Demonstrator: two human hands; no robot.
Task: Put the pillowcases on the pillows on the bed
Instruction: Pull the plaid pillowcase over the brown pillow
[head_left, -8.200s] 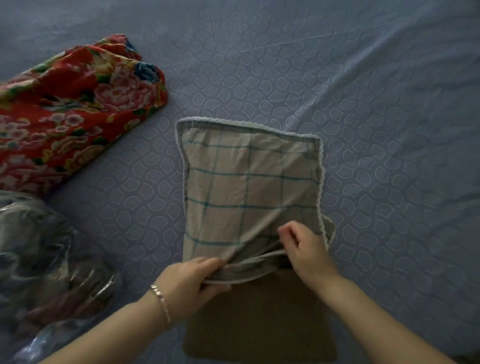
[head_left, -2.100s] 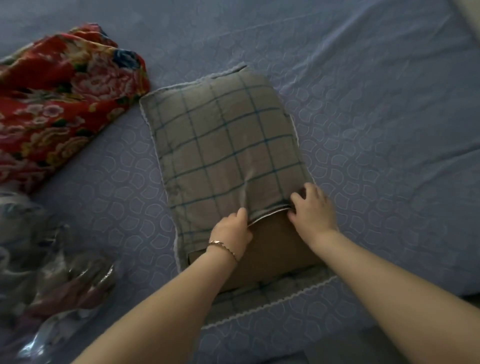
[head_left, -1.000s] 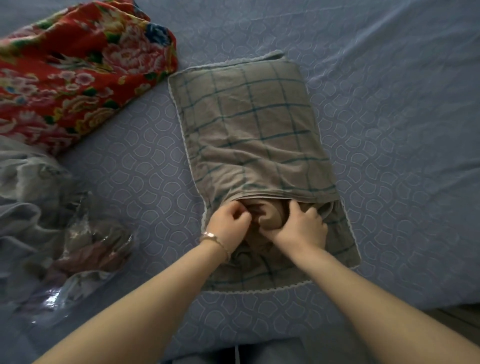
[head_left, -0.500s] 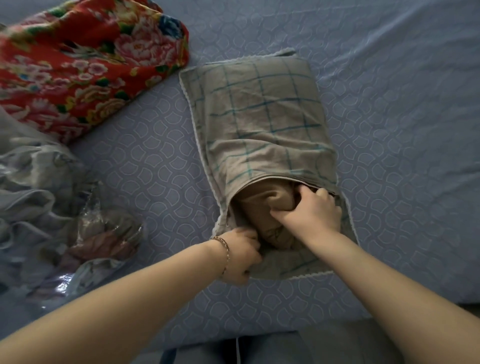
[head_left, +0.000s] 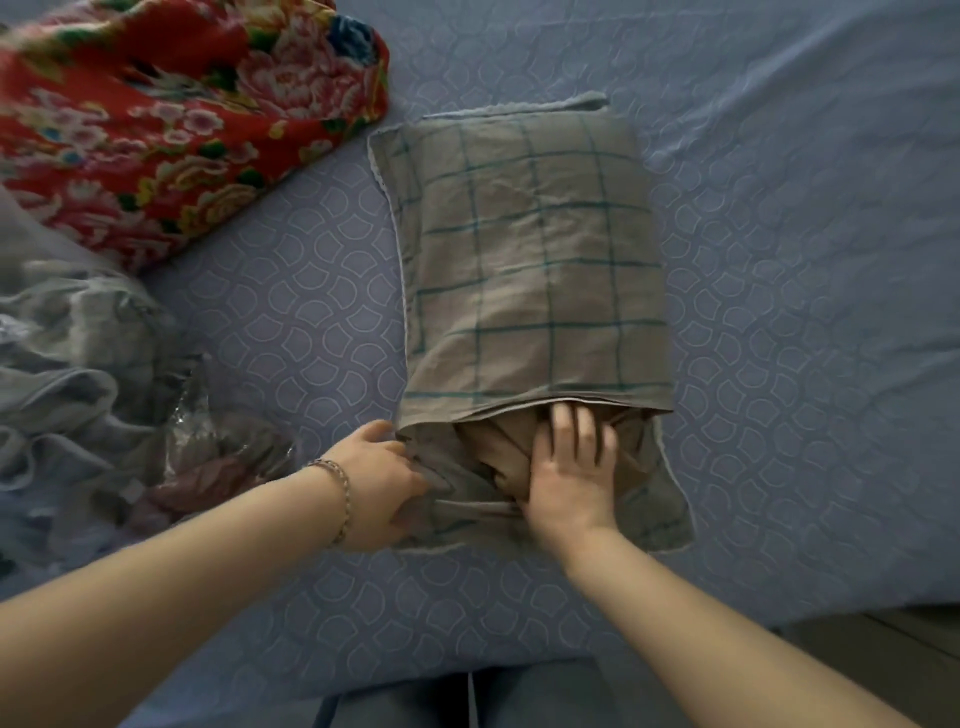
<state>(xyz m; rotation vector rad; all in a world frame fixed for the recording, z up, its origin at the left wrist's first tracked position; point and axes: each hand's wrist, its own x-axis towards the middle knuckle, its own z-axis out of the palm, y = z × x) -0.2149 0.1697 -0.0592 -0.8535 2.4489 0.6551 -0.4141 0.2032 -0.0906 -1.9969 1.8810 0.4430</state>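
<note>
Grey-brown checked cloth with thin teal lines makes the pillowcase (head_left: 535, 270), which lies on the blue quilted bed (head_left: 805, 260). It covers almost all of the plain brown pillow (head_left: 506, 447); only one end of the pillow shows at the open near end of the pillowcase. The right hand (head_left: 571, 478) lies flat on this end with straight, spread fingers, and the fingertips reach just under the upper edge of the pillowcase. The left hand (head_left: 384, 483), with a thin metal bracelet (head_left: 337, 493) at the wrist, grips the lower flap at the near-left corner of the pillowcase. A red flowered blanket (head_left: 171, 114) lies beyond the far-left corner of the pillowcase. A crumpled grey cloth (head_left: 67, 338) and a clear plastic bag (head_left: 208, 457) lie to the left of it.
</note>
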